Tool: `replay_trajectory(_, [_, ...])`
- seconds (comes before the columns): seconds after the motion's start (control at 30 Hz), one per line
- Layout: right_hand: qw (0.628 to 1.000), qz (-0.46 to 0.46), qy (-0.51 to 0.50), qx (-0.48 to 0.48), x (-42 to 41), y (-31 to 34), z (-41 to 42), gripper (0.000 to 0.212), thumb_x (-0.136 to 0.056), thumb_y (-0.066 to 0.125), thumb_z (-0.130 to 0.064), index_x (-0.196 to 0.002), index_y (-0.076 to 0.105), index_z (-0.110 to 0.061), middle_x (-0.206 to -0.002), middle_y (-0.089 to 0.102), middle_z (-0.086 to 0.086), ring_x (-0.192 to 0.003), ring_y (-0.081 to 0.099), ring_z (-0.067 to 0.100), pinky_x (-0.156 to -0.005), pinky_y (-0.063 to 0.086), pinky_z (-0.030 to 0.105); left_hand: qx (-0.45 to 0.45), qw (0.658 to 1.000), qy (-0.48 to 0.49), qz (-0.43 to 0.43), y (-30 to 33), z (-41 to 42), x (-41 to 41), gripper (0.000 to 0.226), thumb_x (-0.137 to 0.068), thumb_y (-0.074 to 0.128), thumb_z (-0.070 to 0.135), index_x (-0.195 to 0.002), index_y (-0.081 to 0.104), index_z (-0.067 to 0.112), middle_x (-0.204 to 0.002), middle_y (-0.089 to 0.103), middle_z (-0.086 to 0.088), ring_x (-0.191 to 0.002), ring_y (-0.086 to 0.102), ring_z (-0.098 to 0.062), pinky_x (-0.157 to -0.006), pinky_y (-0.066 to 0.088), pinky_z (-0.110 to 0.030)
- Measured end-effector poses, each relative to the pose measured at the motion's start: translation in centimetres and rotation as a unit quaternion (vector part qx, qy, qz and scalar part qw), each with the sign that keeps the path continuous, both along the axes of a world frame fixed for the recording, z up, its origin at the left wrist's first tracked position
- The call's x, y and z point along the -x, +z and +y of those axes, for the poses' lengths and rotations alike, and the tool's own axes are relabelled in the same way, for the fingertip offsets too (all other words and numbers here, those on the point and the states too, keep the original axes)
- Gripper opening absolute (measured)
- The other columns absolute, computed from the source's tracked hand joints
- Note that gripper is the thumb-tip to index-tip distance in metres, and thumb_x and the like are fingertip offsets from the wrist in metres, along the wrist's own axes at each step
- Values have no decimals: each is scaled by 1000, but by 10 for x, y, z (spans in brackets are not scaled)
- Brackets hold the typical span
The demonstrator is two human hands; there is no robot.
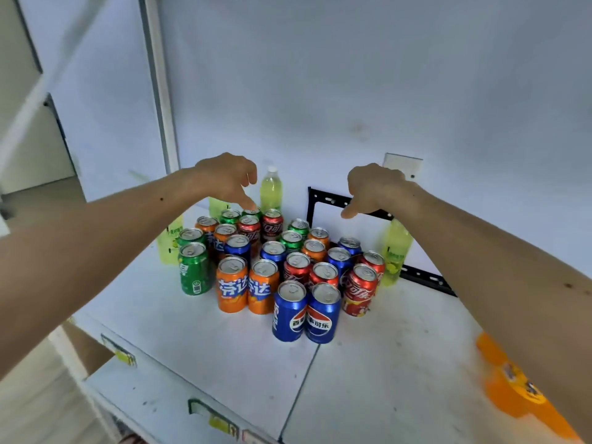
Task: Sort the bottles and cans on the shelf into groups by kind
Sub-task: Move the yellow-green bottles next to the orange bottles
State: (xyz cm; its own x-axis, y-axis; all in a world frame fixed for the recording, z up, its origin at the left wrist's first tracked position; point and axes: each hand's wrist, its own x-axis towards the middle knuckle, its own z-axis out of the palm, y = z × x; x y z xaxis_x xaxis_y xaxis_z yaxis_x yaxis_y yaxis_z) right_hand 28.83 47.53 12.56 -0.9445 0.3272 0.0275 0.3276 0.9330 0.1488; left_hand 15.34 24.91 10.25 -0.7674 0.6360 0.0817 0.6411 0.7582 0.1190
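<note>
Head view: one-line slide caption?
Both bare hands, left and right, hover empty above mixed aluminium soda cans on a white shelf.

We see only part of the orange bottles [509, 389]; they are blurry and our right arm covers them. Our left arm hides much of a yellow bottle [169, 243]. Back cans hide behind front ones.

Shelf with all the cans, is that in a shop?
Probably a shop. A white shelf holds many drink cans and bottles, and its front edge carries small price tags.
</note>
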Motion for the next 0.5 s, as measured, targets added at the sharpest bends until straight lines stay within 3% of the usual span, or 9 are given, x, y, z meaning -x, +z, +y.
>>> replay_trajectory(0.17, [999,23,23,37,66,-13,-6,59,-79,74,-43,-124,56,-11,-122,61,7,-109,58,29,-78,40,34,-3,1000,28,12,-6,-20,49,63,-75,79,42,-127,54,19,-127,57,0,-113,54,-20,-91,47,-37])
replay_trajectory(0.27, [997,26,37,62,104,-18,-14,60,-80,73,-44,-126,54,-10,-124,59,7,-112,56,28,-80,38,34,-5,999,44,18,-1,-34,80,61,-76,79,41,-127,54,18,-127,57,-1,-101,52,-17,-83,45,-32])
replay_trajectory(0.5, [994,39,43,95,183,-43,-32,71,-77,73,-51,-129,45,-14,-123,56,7,-110,55,27,-80,43,34,-22,997,61,-31,-7,-54,154,73,-72,82,39,-132,47,19,-124,58,-1,-111,55,-21,-90,51,-40])
